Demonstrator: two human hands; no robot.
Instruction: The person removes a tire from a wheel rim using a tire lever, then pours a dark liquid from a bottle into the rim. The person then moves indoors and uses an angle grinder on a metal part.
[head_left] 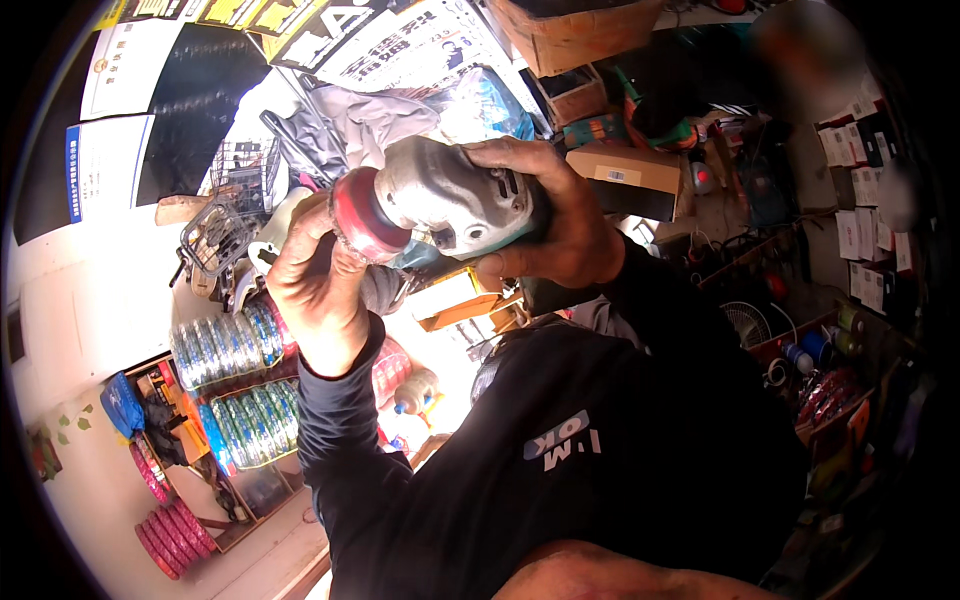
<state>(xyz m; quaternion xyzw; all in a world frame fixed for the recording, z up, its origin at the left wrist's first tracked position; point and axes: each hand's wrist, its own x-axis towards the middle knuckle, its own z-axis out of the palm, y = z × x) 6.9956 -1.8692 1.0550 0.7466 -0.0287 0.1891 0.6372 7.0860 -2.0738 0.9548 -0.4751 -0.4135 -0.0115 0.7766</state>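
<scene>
Both my hands hold up a power tool with a worn silver metal gear head, which looks like an angle grinder [455, 190]. A red round cup-shaped wheel [362, 212] sits on its left end. My left hand [318, 295] is closed on the rim of that wheel, thumb and fingers pinching it from the left and below. My right hand [575, 215] wraps round the body at the right, fingers over the top and thumb underneath. The palm hides most of the body and any switch.
Behind the tool lies grey cloth [375, 120]. An open cardboard box [625, 165] is at the right, and a wire bicycle basket [222, 235] at the left. Coiled hoses [255, 425] are stacked lower left. Small white boxes [860, 235] line the far right.
</scene>
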